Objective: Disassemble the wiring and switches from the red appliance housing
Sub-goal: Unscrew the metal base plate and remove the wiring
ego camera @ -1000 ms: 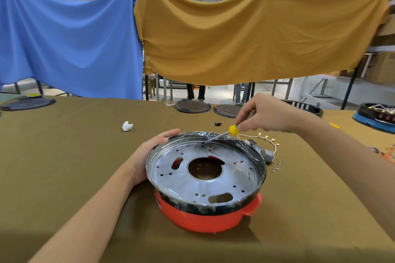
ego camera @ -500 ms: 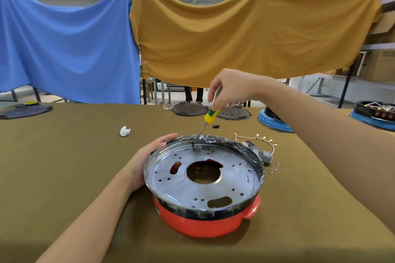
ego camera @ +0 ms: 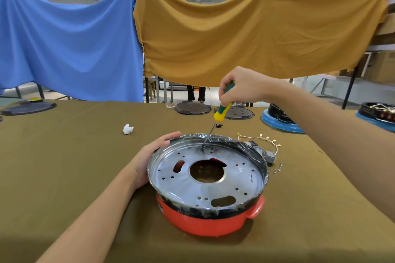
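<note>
The red appliance housing (ego camera: 205, 221) stands at the table's middle, its shiny perforated metal plate (ego camera: 188, 181) facing up inside a black rim. My left hand (ego camera: 147, 158) grips the housing's left rim. My right hand (ego camera: 239, 87) holds a green and yellow screwdriver (ego camera: 222, 111) almost upright, its tip set on the plate near the far rim. Removed wiring with gold terminals and grey switch parts (ego camera: 263, 147) lies on the table just right of the housing.
Small loose screws (ego camera: 277, 167) lie beside the wiring. A white plastic piece (ego camera: 127, 129) and a small black part (ego camera: 219, 125) sit farther back. Dark round lids (ego camera: 192, 108) and blue appliance bases (ego camera: 282, 123) line the far edge. Blue and mustard cloths hang behind.
My right hand rose and swung left, bringing the screwdriver from nearly flat to almost upright with its tip on the plate. The left hand stays on the rim.
</note>
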